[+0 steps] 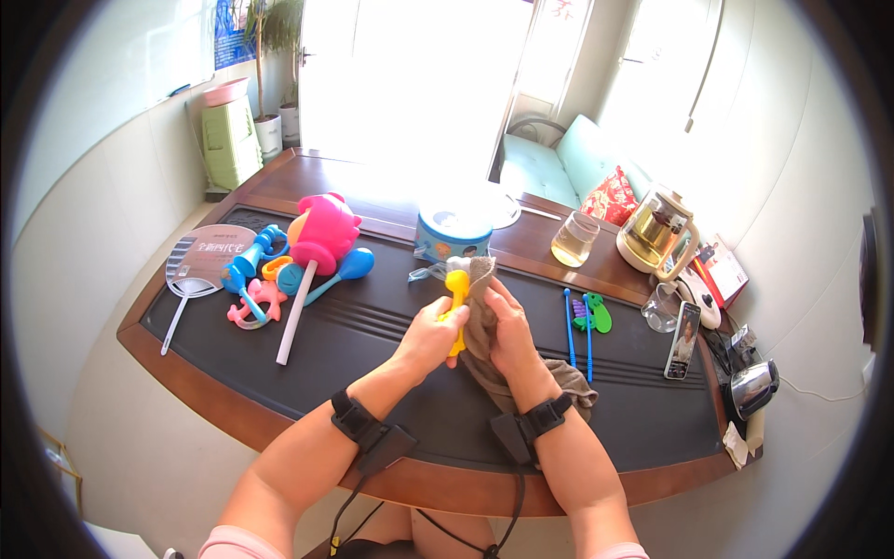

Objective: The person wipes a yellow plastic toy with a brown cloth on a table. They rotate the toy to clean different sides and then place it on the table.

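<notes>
My left hand grips a yellow plastic toy, held roughly upright over the table's dark centre. Pressed along the toy's right side is a grey-brown cloth, which my right hand holds. The cloth's lower end trails onto the tabletop behind my right wrist. Part of the toy is hidden by my left fingers and the cloth. Just beyond my hands stands a round blue drum-like toy with cartoon figures on its side. A clear plastic piece lies at its foot.
Left on the dark-topped table lie a pink lollipop-shaped toy, a blue maraca, several rattles and a hand fan. To the right are blue sticks, a green-purple toy, a phone, a glass and a glass kettle.
</notes>
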